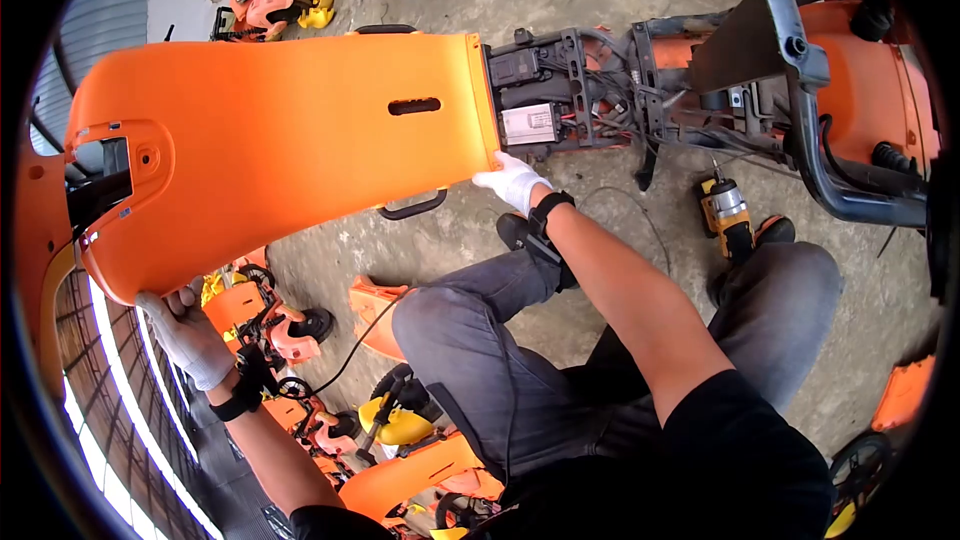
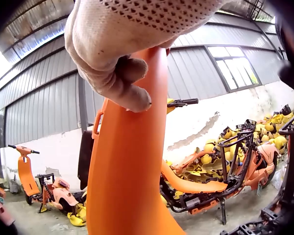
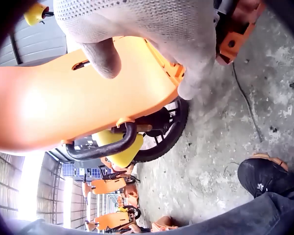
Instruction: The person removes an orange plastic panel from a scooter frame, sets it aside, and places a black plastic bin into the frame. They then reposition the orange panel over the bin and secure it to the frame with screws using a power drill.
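The left hand point(image 1: 188, 342) grips the orange panel point(image 1: 300, 130) by its curved edge; the right hand point(image 1: 512, 183) pinches its opposite-end corner, probably steadying it.

No clearly readable text anywhere.

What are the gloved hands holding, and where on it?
A large orange panel: the left hand grips its edge near the end away from the exposed frame, the right hand the corner beside that frame.

The left wrist view cuts off the left hand point(image 2: 137, 36) (at the top).
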Tool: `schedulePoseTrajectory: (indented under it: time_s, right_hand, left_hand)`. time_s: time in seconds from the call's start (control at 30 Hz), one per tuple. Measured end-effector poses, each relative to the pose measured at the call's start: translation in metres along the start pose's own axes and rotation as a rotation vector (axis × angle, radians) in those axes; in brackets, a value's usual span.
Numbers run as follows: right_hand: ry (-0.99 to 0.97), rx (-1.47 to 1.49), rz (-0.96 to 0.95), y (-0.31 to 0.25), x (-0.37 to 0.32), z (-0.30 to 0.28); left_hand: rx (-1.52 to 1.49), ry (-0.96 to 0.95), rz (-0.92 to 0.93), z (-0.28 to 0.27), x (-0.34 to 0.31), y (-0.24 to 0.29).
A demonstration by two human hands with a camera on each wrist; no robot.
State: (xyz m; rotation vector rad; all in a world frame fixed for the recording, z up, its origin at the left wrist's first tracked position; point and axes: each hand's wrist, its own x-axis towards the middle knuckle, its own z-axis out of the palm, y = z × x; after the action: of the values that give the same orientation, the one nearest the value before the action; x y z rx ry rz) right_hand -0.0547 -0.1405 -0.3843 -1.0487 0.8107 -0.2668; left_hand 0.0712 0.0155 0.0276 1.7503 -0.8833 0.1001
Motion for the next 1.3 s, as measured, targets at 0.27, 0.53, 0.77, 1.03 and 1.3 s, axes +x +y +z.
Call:
schedulePoseTrajectory:
  time_s: [0.27, 0.53, 0.77, 1.03, 1.3]
  right_hand:
    - [-0.113, -0.523, 0.145, -0.008, -0.003, 0.005]
    - [0.373, -0.319, -0.153, -0.002, 0.003, -0.014]
    - [0.181, -0.043, -0.137, 0.037, 0.045, -0.011]
    - [0.101, 0.074, -0.188, 0.046, 0.055, -0.001]
    - [0.039, 0.349, -0.219, 0.024, 0.029, 0.009]
  left_hand:
    - [-0.035, -0.052, 0.005, -0.012, 0.002, -0.013]
    - [0.152, 0.118, -0.059, -0.007, -0.019, -0.041]
    - [0.162, -0.181, -0.316, 0.022, -0.034, -0.094]
    - [0.224, -0.009, -0.192, 0.025, -0.025, -0.116]
    - [0.293, 0.001, -0.127, 0.021, -0.028, -0.121]
